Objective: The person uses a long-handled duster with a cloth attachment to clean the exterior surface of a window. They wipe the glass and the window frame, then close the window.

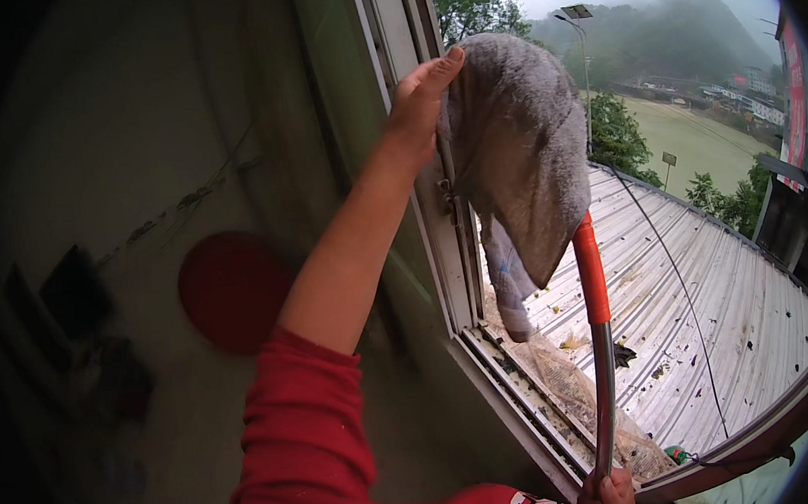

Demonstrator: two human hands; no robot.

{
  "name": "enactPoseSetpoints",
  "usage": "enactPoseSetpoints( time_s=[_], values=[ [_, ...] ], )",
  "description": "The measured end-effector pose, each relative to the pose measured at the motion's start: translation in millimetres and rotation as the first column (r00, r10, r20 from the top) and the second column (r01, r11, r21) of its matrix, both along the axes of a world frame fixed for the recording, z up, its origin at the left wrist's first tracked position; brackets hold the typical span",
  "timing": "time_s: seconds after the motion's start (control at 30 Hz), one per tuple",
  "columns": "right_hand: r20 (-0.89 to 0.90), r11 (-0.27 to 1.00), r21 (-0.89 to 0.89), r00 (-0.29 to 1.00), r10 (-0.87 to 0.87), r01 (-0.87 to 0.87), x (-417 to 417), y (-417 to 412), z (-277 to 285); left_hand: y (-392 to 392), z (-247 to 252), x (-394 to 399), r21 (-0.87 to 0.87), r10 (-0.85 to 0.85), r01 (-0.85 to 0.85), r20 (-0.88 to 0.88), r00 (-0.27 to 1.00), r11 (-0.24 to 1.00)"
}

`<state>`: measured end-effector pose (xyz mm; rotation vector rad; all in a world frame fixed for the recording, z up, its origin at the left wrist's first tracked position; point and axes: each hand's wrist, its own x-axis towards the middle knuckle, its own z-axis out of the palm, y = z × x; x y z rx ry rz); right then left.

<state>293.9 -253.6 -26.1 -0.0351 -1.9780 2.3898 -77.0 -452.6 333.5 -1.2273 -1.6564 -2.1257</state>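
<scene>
My left hand [428,96] grips the left edge of a dirty grey fleecy cloth [509,146], thumb over its top and the fingers mostly hidden behind it. The cloth is draped over the upper end of a pole and covers whatever is beneath it. A lighter corner of fabric [508,287] hangs below on the left. Under the cloth shows the pole's orange sleeve [591,270], then its shiny metal shaft [604,392]. Low in the view, my right hand [612,494] is closed around that shaft. The pole stands roughly upright in the window opening.
A sliding window frame [418,202] runs beside my left arm, its littered bottom track [527,398] below. Outside lies a corrugated metal roof [675,317] with debris and a dark cable [671,254] across it. Indoors on the left is a blurred red round object [235,292].
</scene>
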Motion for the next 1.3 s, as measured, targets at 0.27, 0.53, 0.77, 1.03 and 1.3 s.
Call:
enactPoseSetpoints(
  time_s=[0.27,0.53,0.77,1.03,1.3],
  values=[
    [-0.040,0.963,0.237,0.992,-0.123,0.129,13.4,8.2,-17.6,76.4,-136.8,-17.4,-0.477,0.690,-0.647,-0.109,0.716,0.595],
    [0.053,0.899,0.397,0.974,-0.222,0.183,28.5,1.2,-6.4,58.0,-166.7,5.5,-0.197,0.642,-0.789,-0.485,0.594,0.581],
    [0.063,0.880,0.448,0.977,-0.205,0.156,26.7,-1.3,-1.9,65.8,-176.2,-16.3,-0.016,0.635,-0.811,-0.614,0.470,0.585],
    [0.073,0.858,0.474,0.962,-0.262,0.197,26.7,-2.9,-1.8,95.2,-162.3,-5.7,0.090,0.815,-0.832,-0.282,0.505,0.547],
    [-0.064,0.801,0.491,0.931,-0.359,0.342,17.1,-7.1,8.5,116.1,-108.5,-59.4,-0.206,0.496,-0.719,-0.598,0.630,0.664]
  ],
)
